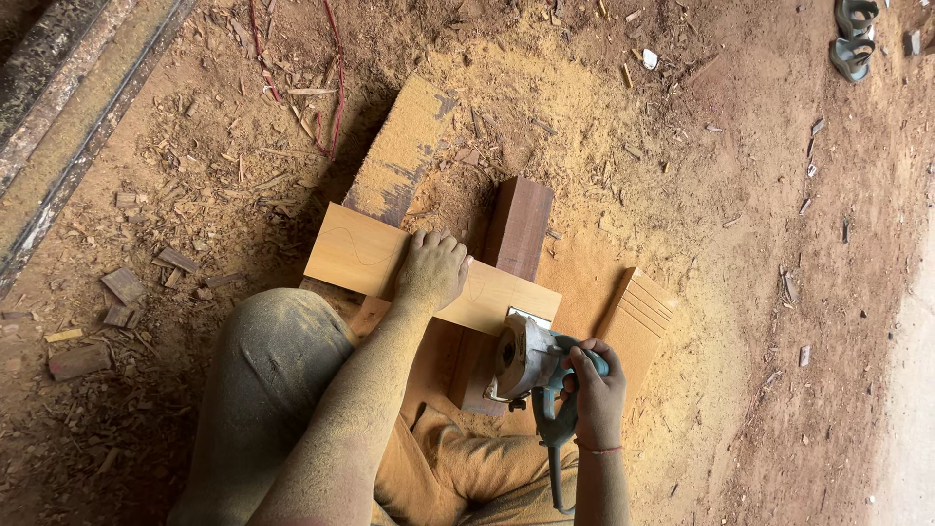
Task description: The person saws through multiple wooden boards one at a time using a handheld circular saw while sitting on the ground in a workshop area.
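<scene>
Plank (355,255) lies crosswise, pressed flat by left hand (430,270); right hand (596,390) clenches the saw (526,358), probably touching the plank's near-right edge.

We are in a rough woodworking shop with a dirt floor (760,244). Sawdust (545,107) lies thick around us, offcuts (122,292) sit scattered on the ground, and 1 handheld circular saw (531,365) meets a pale board (390,268).

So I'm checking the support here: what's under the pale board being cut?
The pale board lies across a dark wood block, with the left hand pressing on top. Where they meet underneath is covered.
</scene>
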